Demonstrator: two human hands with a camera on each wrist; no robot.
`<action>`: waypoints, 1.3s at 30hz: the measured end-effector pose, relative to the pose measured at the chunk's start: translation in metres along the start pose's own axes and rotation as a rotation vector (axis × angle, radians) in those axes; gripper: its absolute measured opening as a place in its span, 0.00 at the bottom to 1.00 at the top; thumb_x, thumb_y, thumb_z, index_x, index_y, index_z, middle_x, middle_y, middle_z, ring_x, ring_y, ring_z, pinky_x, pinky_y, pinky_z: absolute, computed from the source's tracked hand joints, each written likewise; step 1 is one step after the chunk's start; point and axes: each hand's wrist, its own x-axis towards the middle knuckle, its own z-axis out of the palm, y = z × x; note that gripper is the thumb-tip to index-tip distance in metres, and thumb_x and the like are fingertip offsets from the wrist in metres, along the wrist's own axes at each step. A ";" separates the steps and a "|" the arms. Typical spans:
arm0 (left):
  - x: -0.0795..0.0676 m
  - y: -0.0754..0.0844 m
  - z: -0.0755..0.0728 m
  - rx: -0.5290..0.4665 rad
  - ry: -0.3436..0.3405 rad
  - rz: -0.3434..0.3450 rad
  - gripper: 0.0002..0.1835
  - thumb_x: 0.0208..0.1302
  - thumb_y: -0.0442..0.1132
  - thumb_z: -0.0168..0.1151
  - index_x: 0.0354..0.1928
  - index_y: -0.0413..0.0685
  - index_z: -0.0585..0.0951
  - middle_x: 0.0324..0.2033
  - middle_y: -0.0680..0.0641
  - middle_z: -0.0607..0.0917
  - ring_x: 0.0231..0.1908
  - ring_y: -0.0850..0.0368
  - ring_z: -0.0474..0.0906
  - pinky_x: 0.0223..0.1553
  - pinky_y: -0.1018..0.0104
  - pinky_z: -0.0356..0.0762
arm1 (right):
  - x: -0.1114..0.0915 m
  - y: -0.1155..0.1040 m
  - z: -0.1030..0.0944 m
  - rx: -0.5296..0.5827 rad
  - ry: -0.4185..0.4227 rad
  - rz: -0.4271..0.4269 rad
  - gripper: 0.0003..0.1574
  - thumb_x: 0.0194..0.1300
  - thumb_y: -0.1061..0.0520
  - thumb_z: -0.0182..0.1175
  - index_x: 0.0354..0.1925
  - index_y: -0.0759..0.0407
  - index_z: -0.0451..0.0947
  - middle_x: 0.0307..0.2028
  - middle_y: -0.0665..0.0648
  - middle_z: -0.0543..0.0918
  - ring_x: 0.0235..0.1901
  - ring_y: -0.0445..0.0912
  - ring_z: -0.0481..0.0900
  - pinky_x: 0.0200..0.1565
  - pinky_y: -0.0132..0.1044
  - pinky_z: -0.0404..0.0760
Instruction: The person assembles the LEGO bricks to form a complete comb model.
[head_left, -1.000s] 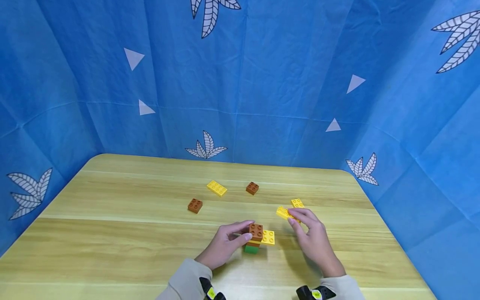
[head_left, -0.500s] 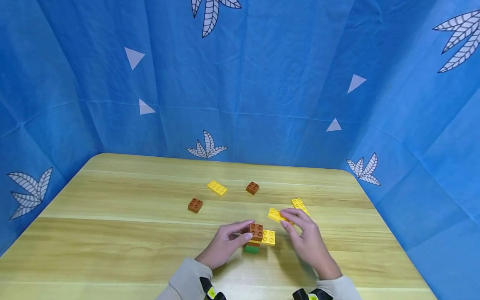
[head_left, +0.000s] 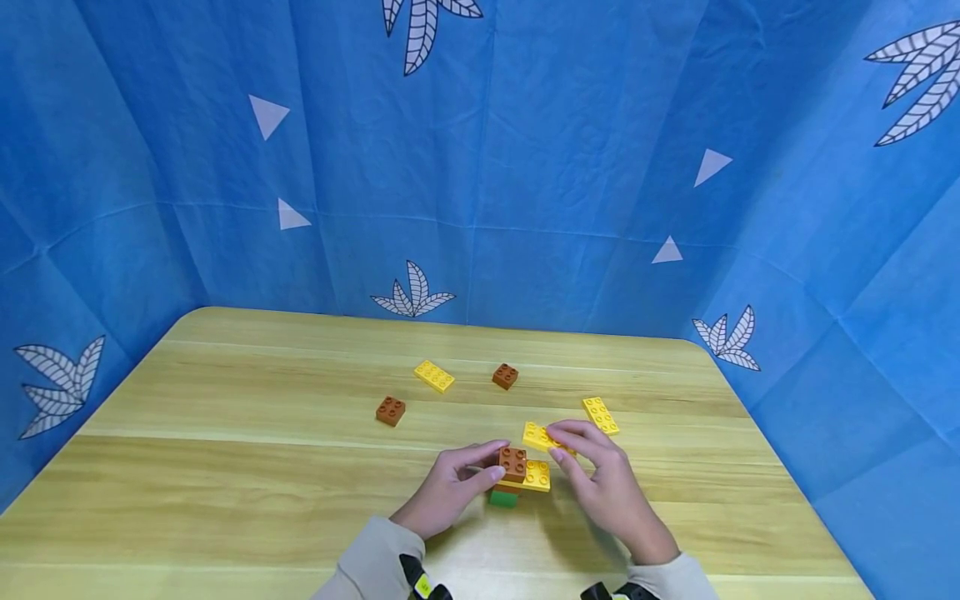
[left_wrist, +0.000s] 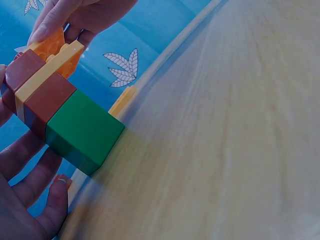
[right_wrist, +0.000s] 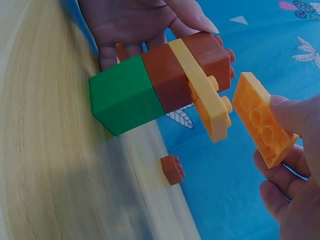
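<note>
My left hand (head_left: 450, 492) steadies a small tower, thumb and index finger pinching the brown brick (head_left: 512, 464) at its top. Under that brick a yellow plate (head_left: 537, 475) juts out to the right, then come a second brown brick (right_wrist: 167, 77) and a green block (left_wrist: 85, 130) at the base. My right hand (head_left: 611, 479) pinches another yellow studded plate (head_left: 537, 435) by its right end. In the right wrist view this plate's hollow underside faces the tower, with a small gap between the two. The held plate is above the jutting one.
Behind the hands on the wooden table (head_left: 225, 467) lie two brown bricks, a nearer brown brick (head_left: 390, 411) and a farther brown brick (head_left: 505, 376). A yellow plate (head_left: 433, 376) lies between them, another yellow plate (head_left: 601, 416) at right. A blue cloth (head_left: 480, 167) hangs behind.
My right hand has carried its yellow plate leftward, away from the plate lying at right and close to the tower. The left hand and the tower have stayed in place.
</note>
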 end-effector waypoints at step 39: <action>-0.003 0.001 0.000 -0.043 -0.014 0.029 0.24 0.68 0.46 0.55 0.64 0.49 0.71 0.58 0.48 0.78 0.54 0.57 0.76 0.50 0.68 0.75 | -0.002 -0.008 0.006 0.098 -0.087 -0.096 0.19 0.57 0.68 0.64 0.48 0.61 0.82 0.49 0.56 0.81 0.48 0.50 0.79 0.49 0.33 0.79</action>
